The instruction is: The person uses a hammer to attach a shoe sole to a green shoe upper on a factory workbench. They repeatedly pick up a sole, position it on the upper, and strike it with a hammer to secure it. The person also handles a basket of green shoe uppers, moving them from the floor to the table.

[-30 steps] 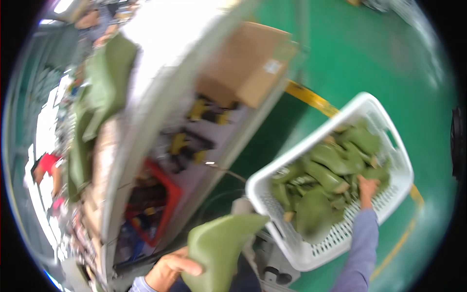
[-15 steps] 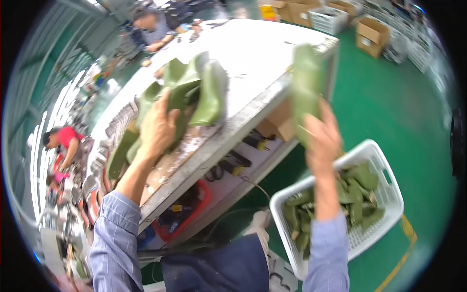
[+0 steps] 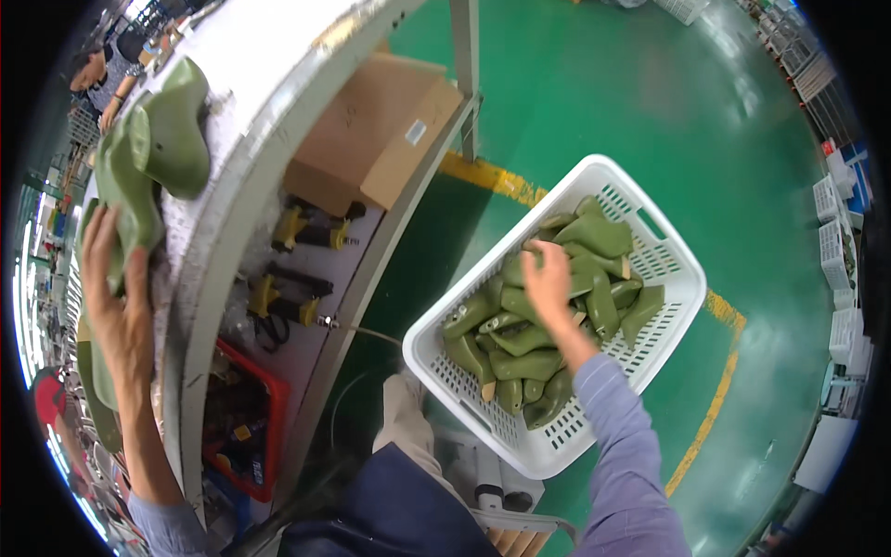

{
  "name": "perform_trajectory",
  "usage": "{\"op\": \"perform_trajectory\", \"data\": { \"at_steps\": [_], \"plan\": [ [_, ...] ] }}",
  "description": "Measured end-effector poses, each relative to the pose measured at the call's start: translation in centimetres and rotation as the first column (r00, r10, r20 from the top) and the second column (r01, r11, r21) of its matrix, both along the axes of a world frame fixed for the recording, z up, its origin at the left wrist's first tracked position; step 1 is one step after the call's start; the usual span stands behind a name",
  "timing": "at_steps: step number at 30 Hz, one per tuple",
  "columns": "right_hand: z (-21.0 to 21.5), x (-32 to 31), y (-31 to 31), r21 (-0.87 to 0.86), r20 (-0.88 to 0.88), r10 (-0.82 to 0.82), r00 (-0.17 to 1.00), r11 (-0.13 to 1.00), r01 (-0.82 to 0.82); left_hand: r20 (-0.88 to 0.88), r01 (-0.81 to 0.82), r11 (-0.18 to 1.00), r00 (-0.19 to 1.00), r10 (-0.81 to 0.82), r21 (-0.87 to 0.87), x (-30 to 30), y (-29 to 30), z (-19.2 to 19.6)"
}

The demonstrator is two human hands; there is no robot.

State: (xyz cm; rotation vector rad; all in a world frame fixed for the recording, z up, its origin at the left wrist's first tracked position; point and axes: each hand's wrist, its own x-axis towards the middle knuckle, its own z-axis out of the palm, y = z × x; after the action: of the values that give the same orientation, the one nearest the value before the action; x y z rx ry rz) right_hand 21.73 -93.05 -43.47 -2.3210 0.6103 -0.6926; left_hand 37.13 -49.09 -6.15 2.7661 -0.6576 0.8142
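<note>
Several green shoe lasts lie on the white worktable at the left. My left hand [image 3: 121,311] is around one green shoe last [image 3: 130,200] there, its thumb on one side and its fingers on the other. A further last [image 3: 176,135] lies just beyond it. At the right, my right hand [image 3: 549,278] is down inside a white plastic basket [image 3: 670,283] heaped with green shoe lasts. Its fingers are bent over a last at the top of the heap, and the palm side is hidden.
Beneath the table [image 3: 209,223], a shelf holds a cardboard box [image 3: 371,130], black-and-yellow tools [image 3: 288,297] and a red crate [image 3: 269,418]. The basket stands beside my legs, near yellow floor lines [image 3: 710,408]. A co-worker [image 3: 102,79] sits at the table's far side.
My right hand has come down from above the table's edge into the basket, bringing a shoe last. The view has swung right and downward. My left hand stays at the lasts on the table.
</note>
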Motion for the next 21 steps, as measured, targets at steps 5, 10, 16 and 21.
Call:
{"op": "perform_trajectory", "data": {
  "at_steps": [5,10,16,21],
  "plan": [
    [-14.3,-4.0,-8.7,-0.103,-0.708,0.001,0.706,0.989,-0.105,0.075,0.08,0.926,0.996,-0.057,-0.368,-8.7,-5.1,-2.3],
    [-10.8,-0.3,-7.4,0.048,-0.849,0.123,0.514,0.987,-0.157,-0.319,0.404,0.762,0.733,-0.6,-0.506,-12.3,-9.7,-10.9],
    [-11.1,-9.3,-3.6,0.525,-0.761,0.382,0.525,0.837,0.152,-0.741,0.223,0.893,0.499,-0.449,-0.391,-15.1,-17.4,-20.0],
    [4.4,-12.6,1.1,0.732,-0.569,0.7,0.432,0.67,-0.123,-0.869,0.695,0.706,0.26,-0.422,-0.135,-18.1,-22.3,-23.2]
  ]
}}
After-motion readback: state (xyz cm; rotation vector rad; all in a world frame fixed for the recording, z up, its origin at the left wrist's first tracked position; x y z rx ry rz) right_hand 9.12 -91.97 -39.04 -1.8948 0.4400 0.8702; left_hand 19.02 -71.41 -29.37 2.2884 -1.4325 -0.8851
